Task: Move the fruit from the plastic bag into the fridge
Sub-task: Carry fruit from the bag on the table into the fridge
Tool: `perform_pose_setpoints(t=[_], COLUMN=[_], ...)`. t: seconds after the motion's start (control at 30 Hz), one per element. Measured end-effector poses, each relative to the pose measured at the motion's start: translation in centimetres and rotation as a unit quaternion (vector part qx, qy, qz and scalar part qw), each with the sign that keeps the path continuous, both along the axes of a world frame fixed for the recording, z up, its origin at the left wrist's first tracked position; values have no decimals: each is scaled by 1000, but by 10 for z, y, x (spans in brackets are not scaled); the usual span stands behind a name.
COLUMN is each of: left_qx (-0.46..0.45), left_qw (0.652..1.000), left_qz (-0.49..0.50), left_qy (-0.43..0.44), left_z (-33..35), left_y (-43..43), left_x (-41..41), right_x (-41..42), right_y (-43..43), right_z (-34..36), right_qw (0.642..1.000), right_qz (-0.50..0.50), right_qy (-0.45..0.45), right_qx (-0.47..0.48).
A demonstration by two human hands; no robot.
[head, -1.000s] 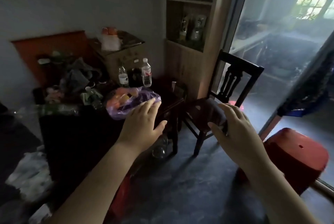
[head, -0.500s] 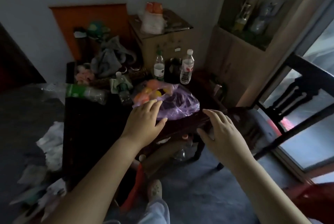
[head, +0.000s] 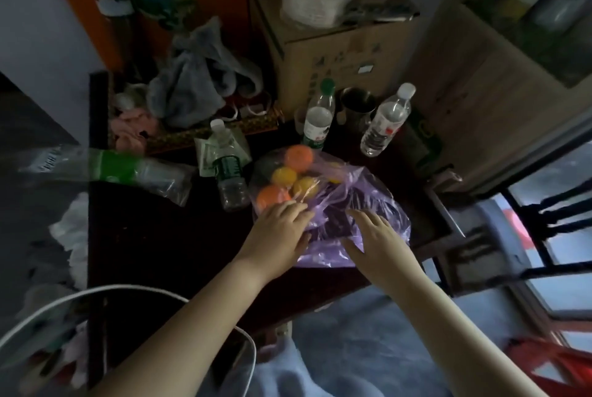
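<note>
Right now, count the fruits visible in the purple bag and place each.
4: far orange fruit at the back edge of the bag; left yellow fruit and right yellow fruit mid-bag; near orange fruit beside the left hand. More may hide under its plastic.

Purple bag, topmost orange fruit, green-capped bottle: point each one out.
purple bag (head: 368, 191), head view, crumpled plastic middle.
topmost orange fruit (head: 299, 158), head view, its rounded face.
green-capped bottle (head: 317, 122), head view, white label.
</note>
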State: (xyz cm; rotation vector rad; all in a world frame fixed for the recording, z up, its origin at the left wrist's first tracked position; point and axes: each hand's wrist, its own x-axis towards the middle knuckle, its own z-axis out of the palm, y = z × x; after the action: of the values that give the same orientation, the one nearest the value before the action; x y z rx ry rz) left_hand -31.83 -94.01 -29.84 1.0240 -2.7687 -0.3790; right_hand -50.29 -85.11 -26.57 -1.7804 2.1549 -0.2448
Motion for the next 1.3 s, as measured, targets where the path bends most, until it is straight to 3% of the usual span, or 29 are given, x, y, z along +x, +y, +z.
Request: perform_pose_setpoints(t=[0.2,0.4,0.6,0.8,1.13,1.3], left_qx=[24,46,70,56,79,84], left_qw=[999,998,997,989,963,959], left_qz=[-33,-7,30,98,222,239], left_qy=[29,38,-7,-91,-132,-128], left_z=[-30,-46,-50,-53,-44,-44], left_y=[2,10,9,-14,-60,-72], left_x=[-5,-3,-2,-4,-7,-11], right_x=[-3,-7,-13,-32,-34,-38], right_y=[-38,-64,-88,-116,-180,-204], right_z=[-38,-70,-82,-80,-74,-71], right_qw=[997,990,985,987,980,970], right_qz=[14,53,83,110,189,229], right_qy=[-26,-34,-69,-84,-46,-76], right_qx=[71,125,136,79,47,-4])
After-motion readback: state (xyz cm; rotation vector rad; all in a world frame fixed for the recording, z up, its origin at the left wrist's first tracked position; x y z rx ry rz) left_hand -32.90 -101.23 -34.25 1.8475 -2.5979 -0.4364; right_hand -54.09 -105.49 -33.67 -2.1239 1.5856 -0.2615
